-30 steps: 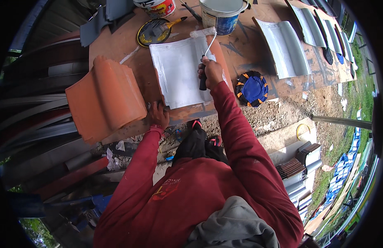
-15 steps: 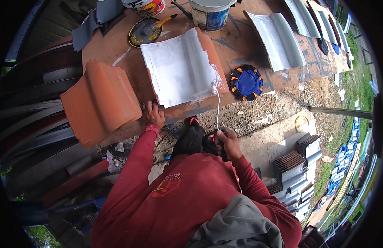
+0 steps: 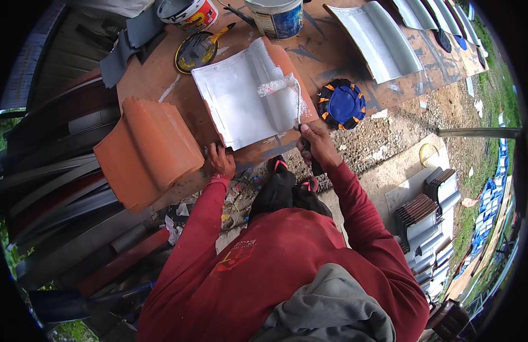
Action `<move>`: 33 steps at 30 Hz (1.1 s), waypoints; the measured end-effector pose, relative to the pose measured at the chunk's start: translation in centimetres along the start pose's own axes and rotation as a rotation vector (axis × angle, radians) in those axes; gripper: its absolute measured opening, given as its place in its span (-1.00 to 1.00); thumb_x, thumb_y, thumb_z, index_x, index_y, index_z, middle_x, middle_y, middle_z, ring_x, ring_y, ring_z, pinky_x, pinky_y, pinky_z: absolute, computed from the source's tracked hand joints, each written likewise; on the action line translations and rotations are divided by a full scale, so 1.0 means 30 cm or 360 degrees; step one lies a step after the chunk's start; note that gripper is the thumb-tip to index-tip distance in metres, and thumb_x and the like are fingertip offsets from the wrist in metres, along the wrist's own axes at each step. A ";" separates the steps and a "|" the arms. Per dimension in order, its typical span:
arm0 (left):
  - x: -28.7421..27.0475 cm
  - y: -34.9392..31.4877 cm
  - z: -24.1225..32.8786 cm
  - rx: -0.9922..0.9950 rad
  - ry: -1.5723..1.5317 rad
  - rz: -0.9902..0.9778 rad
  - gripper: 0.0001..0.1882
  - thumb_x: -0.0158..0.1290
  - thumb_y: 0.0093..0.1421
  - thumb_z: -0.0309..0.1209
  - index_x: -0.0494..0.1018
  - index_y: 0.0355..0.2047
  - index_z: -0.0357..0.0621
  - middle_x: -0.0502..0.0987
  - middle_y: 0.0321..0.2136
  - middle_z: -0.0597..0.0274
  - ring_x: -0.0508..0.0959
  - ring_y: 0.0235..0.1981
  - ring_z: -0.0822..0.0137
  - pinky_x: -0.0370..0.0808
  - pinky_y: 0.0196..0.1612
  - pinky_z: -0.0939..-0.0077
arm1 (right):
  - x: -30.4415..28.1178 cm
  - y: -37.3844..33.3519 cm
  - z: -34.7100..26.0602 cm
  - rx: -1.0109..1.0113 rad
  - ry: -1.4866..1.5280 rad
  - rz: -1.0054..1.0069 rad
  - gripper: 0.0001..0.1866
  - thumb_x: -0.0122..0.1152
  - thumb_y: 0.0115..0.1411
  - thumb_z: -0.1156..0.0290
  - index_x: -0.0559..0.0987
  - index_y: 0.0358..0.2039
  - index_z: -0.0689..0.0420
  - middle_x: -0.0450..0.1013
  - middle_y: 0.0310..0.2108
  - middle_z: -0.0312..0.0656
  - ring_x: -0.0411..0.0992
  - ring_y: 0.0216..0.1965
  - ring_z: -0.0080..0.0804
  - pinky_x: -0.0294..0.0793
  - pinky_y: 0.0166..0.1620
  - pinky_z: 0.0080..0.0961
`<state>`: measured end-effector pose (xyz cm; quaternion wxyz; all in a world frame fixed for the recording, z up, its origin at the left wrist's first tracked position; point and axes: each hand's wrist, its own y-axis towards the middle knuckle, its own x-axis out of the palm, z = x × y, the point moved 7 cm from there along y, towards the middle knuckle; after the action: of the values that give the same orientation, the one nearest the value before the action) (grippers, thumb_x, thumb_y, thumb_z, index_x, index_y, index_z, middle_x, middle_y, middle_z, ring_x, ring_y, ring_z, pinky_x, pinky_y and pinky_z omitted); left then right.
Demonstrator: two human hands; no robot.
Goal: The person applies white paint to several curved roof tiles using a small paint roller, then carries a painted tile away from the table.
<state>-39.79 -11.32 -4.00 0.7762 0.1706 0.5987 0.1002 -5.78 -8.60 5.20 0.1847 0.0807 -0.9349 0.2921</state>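
A curved roof tile (image 3: 235, 102) lies in front of me, mostly coated white, with bare orange along its right side. My right hand (image 3: 319, 147) is closed around the dark handle of a paint roller. The white-loaded sleeve of the paint roller (image 3: 277, 85) is over the tile's upper right part, at the border of white and orange. My left hand (image 3: 221, 162) lies at the table's near edge by the tile's lower left corner, fingers apart, holding nothing. To its left sits a stack of unpainted orange tiles (image 3: 150, 151).
Paint buckets (image 3: 275, 20) and a brush on a round lid (image 3: 196, 52) stand at the back of the wooden table (image 3: 309, 68). A blue round pad (image 3: 342, 106) is right of the tile. Whitish-grey tiles (image 3: 378, 43) line the right. Stacked tiles (image 3: 426, 222) lie on the ground.
The roller has moved up and away from me, from the tile's lower right edge onto its upper right area. My right hand has risen toward the table. My left hand stays at the edge.
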 end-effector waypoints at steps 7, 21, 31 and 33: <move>-0.038 0.054 0.076 0.0131 -0.0064 0.0034 -0.56 0.03 0.02 -0.46 0.40 -0.04 -0.31 0.30 0.02 -0.26 0.34 0.04 -0.35 0.31 0.11 -0.17 | 0.072 0.420 -0.330 0.0001 0.0050 -0.0156 -0.75 -0.14 0.47 0.28 0.36 0.03 0.11 0.36 -0.48 -0.22 0.20 -0.67 -0.66 0.29 -0.64 -0.63; -0.051 0.048 0.049 0.0027 -0.0115 0.0102 -0.55 0.02 0.01 -0.46 0.41 -0.03 -0.26 0.32 0.04 -0.25 0.33 0.06 -0.34 0.30 0.13 -0.16 | 0.040 0.271 -0.240 -0.0138 -0.0098 0.0150 -0.67 0.00 0.42 0.23 0.49 -0.05 0.25 0.37 -0.51 -0.26 0.40 -0.59 -0.51 0.45 -0.57 -0.51; -0.092 0.069 0.040 -0.0068 -0.0259 0.0003 -0.62 0.05 0.00 -0.43 0.42 -0.12 -0.20 0.35 -0.09 -0.18 0.43 -0.14 -0.26 0.42 -0.12 -0.14 | 0.139 0.354 -0.427 -0.0165 -0.0849 0.0127 -0.72 0.06 0.39 0.26 0.51 -0.27 0.26 0.36 -0.55 -0.30 0.37 -0.62 -0.56 0.42 -0.61 -0.52; -0.104 0.070 0.044 -0.0035 -0.0208 0.0016 -0.62 0.06 -0.01 -0.44 0.42 -0.12 -0.19 0.36 -0.10 -0.16 0.45 -0.16 -0.25 0.44 -0.14 -0.10 | 0.149 0.369 -0.436 -0.0070 -0.0714 0.0156 -0.74 0.08 0.38 0.28 0.52 -0.26 0.25 0.35 -0.56 -0.31 0.35 -0.64 -0.58 0.39 -0.61 -0.55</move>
<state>-39.24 -10.69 -0.09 0.8150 0.1712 0.5446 0.0992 -8.84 7.78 11.20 -0.0406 0.0940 -0.9615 0.2549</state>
